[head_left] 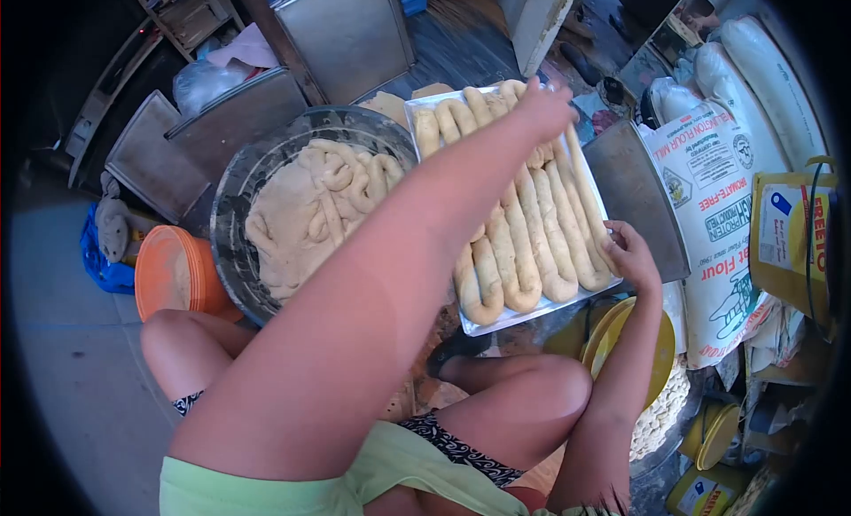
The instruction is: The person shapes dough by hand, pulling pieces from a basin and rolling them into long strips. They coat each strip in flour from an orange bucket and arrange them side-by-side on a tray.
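Note:
A metal tray [496, 324] stands tilted in front of me, lined with long folded dough ropes [523, 281] laid side by side. My left hand [542, 110] reaches across to the tray's far right corner. Its fingers are bent around the top end of the outermost dough rope [578, 175], partly hidden by the hand itself. At the tray's right side, my right hand [631, 255] has thumb and fingers pinched on the rim, close to that rope's lower part. My left forearm covers part of the tray's left half.
A big black basin [232, 206] with floury dough coils is left of the tray. Orange tubs [168, 268] stand beside it. Metal sheets [341, 37] lean behind. A flour sack [709, 188], yellow buckets [789, 241] and a yellow lid [651, 356] crowd the right.

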The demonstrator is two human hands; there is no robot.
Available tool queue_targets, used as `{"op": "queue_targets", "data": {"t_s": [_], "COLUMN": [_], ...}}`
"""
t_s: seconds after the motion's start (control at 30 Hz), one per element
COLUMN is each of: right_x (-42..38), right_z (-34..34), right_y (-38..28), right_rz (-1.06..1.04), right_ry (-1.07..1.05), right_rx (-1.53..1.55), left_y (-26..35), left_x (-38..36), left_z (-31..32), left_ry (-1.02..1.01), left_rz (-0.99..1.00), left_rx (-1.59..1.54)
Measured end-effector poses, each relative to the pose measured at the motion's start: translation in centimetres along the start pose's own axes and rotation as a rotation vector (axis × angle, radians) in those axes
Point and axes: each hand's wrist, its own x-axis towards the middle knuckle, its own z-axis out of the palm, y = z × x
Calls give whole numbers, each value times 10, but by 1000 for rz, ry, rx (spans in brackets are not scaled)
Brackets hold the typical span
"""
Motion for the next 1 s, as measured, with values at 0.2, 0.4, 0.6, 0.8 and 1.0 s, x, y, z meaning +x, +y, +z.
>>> {"op": "queue_targets", "data": {"t_s": [0.2,0.4,0.6,0.8,1.0], "right_x": [9,46,74,79,129], "right_z": [-4,8,47,46,67], "right_y": [-2,3,-21,-31,-51], "right_rz": [-28,-118,-259,-239,-142], "right_ry": [127,321,34,-69,109], "right_rx": [-200,-1,-298,-183,-203], "left_y": [52,62,10,-121,-150], "left_x": [-5,-55,-193,-422,-574], "left_z": [44,39,-13,24,93], "left_ry": [-544,-137,307,570,339], "left_rz": [-135,-204,-458,-1231,-1725], "left_rx": [-221,-384,-530,-430,-493]}}
